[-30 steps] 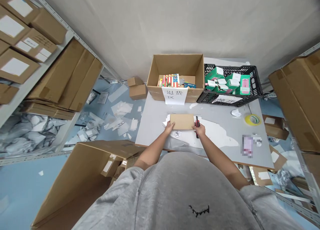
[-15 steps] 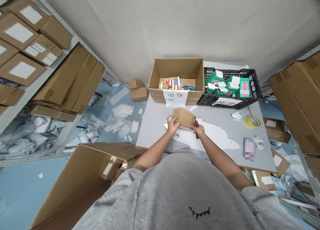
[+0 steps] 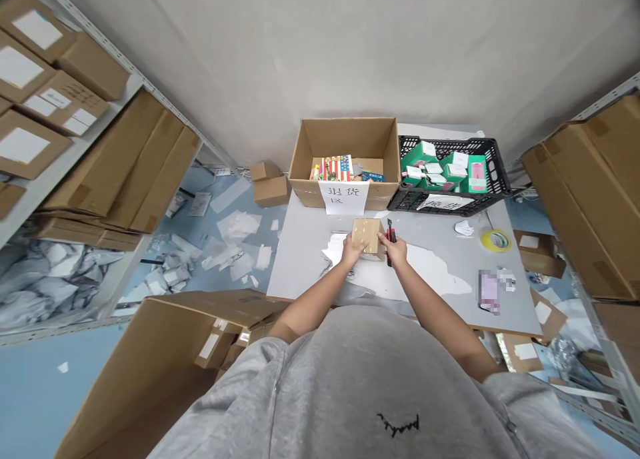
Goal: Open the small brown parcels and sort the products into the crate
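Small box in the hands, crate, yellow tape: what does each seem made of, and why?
Small box: cardboard, matt, from its dull tan faces. Crate: probably moulded plastic, from its black slotted walls. Yellow tape: perhaps plastic film, being a wound roll; finish unclear.

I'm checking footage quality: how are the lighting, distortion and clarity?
Head view: soft, fairly even light, top right corner dark; head view: left shelf slants, likely wide-angle distortion; head view: small carton fairly clear, pinkish item on the table pixelated.
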A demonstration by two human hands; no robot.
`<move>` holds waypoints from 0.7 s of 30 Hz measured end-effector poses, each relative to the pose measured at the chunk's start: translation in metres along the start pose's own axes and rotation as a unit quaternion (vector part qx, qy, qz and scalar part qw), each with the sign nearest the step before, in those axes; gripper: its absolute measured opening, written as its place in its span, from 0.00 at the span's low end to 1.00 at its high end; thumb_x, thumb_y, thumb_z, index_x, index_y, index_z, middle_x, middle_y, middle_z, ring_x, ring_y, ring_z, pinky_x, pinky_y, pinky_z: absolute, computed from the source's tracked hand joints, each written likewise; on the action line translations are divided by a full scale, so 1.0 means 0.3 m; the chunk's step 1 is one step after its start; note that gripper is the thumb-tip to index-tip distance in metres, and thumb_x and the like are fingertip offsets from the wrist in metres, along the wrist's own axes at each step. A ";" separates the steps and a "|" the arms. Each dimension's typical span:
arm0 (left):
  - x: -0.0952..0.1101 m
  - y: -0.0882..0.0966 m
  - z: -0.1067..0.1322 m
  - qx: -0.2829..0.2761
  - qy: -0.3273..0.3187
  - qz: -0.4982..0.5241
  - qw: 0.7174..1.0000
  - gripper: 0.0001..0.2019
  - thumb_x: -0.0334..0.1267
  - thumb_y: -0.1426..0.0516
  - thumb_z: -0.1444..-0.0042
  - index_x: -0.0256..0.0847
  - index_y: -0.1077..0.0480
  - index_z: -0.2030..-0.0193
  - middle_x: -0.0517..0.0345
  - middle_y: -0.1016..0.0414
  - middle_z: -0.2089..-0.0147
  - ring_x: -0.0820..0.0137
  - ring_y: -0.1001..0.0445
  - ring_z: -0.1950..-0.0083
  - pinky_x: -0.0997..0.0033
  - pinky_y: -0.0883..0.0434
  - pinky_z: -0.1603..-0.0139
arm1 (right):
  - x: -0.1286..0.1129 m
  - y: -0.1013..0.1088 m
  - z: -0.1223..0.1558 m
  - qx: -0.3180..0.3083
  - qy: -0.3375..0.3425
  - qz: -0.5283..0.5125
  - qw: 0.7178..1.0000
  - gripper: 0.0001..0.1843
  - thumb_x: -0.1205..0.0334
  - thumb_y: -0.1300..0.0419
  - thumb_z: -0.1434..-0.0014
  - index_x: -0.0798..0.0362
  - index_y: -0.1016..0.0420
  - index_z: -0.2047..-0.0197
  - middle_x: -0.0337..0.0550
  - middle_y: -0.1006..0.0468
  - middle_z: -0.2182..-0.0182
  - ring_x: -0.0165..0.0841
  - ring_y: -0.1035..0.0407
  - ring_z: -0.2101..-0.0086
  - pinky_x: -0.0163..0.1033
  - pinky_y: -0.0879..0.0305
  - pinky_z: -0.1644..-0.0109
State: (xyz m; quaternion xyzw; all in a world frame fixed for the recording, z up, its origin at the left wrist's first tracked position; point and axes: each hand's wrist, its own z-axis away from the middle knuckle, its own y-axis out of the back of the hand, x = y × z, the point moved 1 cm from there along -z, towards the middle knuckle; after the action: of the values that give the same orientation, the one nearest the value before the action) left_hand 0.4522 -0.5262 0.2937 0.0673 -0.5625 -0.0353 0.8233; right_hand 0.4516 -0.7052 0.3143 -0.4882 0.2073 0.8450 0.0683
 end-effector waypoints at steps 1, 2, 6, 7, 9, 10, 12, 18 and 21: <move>0.004 0.002 0.002 -0.004 -0.005 0.024 1.000 0.34 0.46 0.33 0.45 0.40 0.36 0.34 0.44 0.25 0.39 0.62 0.25 0.39 0.59 0.29 0.33 | 0.001 -0.003 0.001 -0.010 0.003 -0.009 1.000 0.33 0.42 0.23 0.55 0.55 0.16 0.51 0.48 0.15 0.58 0.40 0.20 0.60 0.34 0.22 0.71; 0.011 0.007 0.006 0.001 -0.014 0.028 1.000 0.34 0.43 0.34 0.44 0.41 0.37 0.33 0.45 0.26 0.38 0.62 0.25 0.39 0.60 0.28 0.33 | 0.005 -0.009 0.003 -0.023 0.006 -0.022 0.999 0.33 0.44 0.22 0.56 0.54 0.17 0.50 0.47 0.15 0.58 0.39 0.20 0.61 0.34 0.22 0.71; 0.059 0.039 0.038 0.072 -0.068 -0.105 0.989 0.32 0.39 0.35 0.45 0.47 0.33 0.32 0.48 0.30 0.35 0.57 0.33 0.31 0.55 0.37 0.24 | 0.033 -0.050 0.008 -0.062 -0.004 -0.068 0.996 0.31 0.49 0.21 0.57 0.56 0.18 0.52 0.46 0.16 0.61 0.36 0.21 0.65 0.34 0.23 0.71; 0.070 0.045 0.045 0.079 -0.081 -0.135 0.984 0.32 0.39 0.36 0.44 0.48 0.32 0.32 0.48 0.31 0.35 0.55 0.34 0.30 0.54 0.39 0.23 | 0.039 -0.058 0.008 -0.061 -0.010 -0.067 0.996 0.30 0.50 0.21 0.56 0.56 0.19 0.53 0.46 0.16 0.63 0.36 0.21 0.66 0.34 0.23 0.71; 0.078 0.051 0.050 0.069 -0.102 -0.154 0.980 0.29 0.39 0.38 0.41 0.50 0.31 0.31 0.48 0.30 0.37 0.55 0.35 0.30 0.54 0.41 0.22 | 0.047 -0.062 0.005 -0.036 -0.014 -0.038 0.999 0.27 0.51 0.23 0.54 0.56 0.19 0.54 0.46 0.16 0.63 0.37 0.21 0.66 0.36 0.23 0.70; 0.075 0.052 0.048 0.055 -0.110 -0.146 0.982 0.27 0.40 0.40 0.39 0.50 0.30 0.32 0.48 0.30 0.38 0.56 0.34 0.31 0.55 0.40 0.22 | 0.048 -0.057 0.004 -0.014 -0.008 -0.006 1.000 0.26 0.51 0.24 0.52 0.55 0.18 0.53 0.46 0.16 0.63 0.38 0.21 0.65 0.36 0.22 0.68; 0.052 0.053 0.036 0.028 -0.111 -0.122 0.986 0.23 0.42 0.43 0.36 0.50 0.27 0.35 0.49 0.29 0.39 0.59 0.33 0.33 0.58 0.38 0.23 | 0.045 -0.033 0.002 0.047 0.018 0.084 0.995 0.23 0.53 0.27 0.49 0.51 0.17 0.50 0.46 0.15 0.61 0.41 0.20 0.60 0.38 0.22 0.62; -0.104 0.075 -0.030 0.044 0.050 -0.147 0.987 0.38 0.44 0.26 0.56 0.40 0.31 0.38 0.41 0.31 0.34 0.54 0.34 0.29 0.53 0.39 0.23 | 0.039 0.067 0.000 0.105 0.048 0.243 0.963 0.22 0.40 0.36 0.39 0.49 0.15 0.56 0.52 0.16 0.64 0.49 0.20 0.55 0.43 0.26 0.54; -0.166 0.076 -0.057 -0.007 0.135 -0.071 0.988 0.38 0.44 0.26 0.57 0.38 0.33 0.39 0.40 0.24 0.39 0.58 0.24 0.39 0.56 0.29 0.32 | 0.076 0.108 -0.022 0.083 0.011 0.266 0.960 0.25 0.34 0.34 0.43 0.49 0.15 0.61 0.52 0.17 0.67 0.49 0.20 0.58 0.43 0.27 0.57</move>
State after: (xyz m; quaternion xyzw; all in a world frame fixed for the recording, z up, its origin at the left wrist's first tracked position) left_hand 0.4494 -0.4957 0.2451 0.1057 -0.4399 -0.0879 0.8875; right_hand 0.4348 -0.7393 0.3010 -0.4170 0.4000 0.8072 -0.1203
